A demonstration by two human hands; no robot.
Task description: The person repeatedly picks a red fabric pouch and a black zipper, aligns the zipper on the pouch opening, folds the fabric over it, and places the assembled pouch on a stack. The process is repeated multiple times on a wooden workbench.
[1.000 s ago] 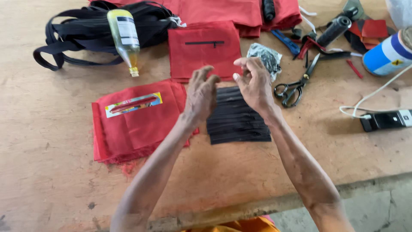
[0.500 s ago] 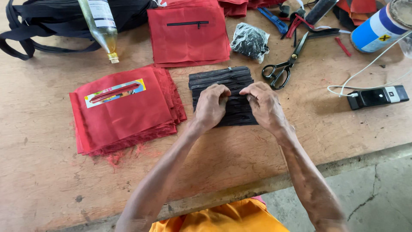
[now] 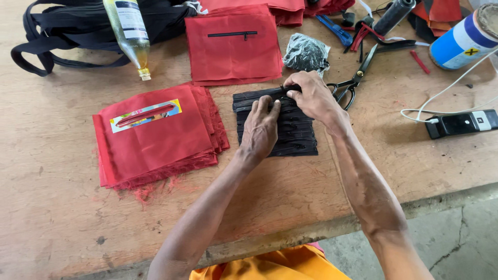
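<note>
Wooden counter (image 3: 52,223) carries a stack of red fabric panels (image 3: 155,140) at left, a red zippered panel (image 3: 233,44) above it, a bottle of yellowish liquid (image 3: 129,31) lying on black straps (image 3: 57,31), scissors (image 3: 358,78), a crumpled black bag (image 3: 306,52), a blue-and-white can (image 3: 461,41), and a black corded device (image 3: 461,123).

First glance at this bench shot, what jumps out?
Two bare hands at centre: the left hand lies flat on a stack of black zippers, and the right hand pinches the stack's top edge. To their left lies a pile of red fabric pieces with fraying edges; behind it is a red panel with a sewn-in zipper. Black scissors lie just right of the hands.
</note>
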